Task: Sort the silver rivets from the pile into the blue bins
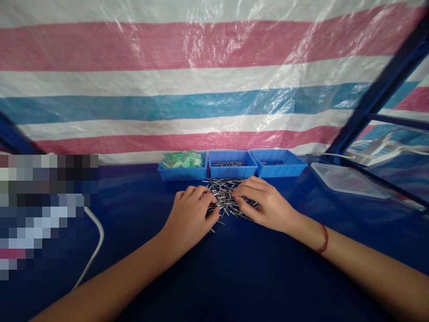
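Observation:
A loose pile of thin metal rods [227, 201], silvery and dark, lies on the blue tabletop between my hands. My left hand [189, 214] rests at the pile's left edge, fingers curved and the thumb apart from the index finger; nothing shows in its grasp. At the right side of the pile is my right hand [263, 201], with thumb and index fingertips drawn close together among the rods. Whatever those fingertips pinch is too small to make out. A red cord bracelet [324, 238] circles the right wrist.
Behind the pile stand three blue bins: the left bin [182, 174] has green-and-clear plastic packets [182, 159], the middle bin [233, 171] and right bin [281, 171] hold rods. A translucent lid [348, 181] lies right. A white cable [100, 230] runs along the left.

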A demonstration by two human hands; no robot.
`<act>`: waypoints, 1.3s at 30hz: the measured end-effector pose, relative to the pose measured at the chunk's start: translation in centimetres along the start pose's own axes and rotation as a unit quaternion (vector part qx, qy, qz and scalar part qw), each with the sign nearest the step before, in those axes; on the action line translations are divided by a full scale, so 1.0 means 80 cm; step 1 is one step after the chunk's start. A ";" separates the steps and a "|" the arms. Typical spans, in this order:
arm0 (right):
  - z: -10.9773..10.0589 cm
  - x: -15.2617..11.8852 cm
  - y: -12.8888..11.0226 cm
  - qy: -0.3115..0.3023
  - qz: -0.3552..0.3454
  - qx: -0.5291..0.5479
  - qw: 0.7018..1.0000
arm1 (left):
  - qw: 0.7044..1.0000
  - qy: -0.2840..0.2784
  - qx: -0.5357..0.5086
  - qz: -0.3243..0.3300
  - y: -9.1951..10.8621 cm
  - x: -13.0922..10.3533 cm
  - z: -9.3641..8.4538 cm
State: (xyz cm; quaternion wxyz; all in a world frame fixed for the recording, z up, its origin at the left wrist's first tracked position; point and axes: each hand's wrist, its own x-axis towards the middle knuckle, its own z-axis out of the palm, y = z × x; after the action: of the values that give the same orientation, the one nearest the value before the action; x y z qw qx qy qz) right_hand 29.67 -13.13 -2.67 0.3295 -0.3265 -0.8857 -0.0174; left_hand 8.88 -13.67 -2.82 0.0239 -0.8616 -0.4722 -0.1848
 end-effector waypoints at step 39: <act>0.010 0.001 -0.022 0.096 0.165 0.230 0.954 | 0.958 0.138 -0.250 0.024 0.007 0.003 0.012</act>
State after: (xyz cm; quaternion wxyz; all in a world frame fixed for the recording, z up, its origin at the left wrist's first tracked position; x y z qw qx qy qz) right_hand 28.15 -14.23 -2.91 0.4776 -0.3808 -0.7635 0.2098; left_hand 9.75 -13.56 -3.54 -0.1226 -0.8174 -0.3818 -0.4135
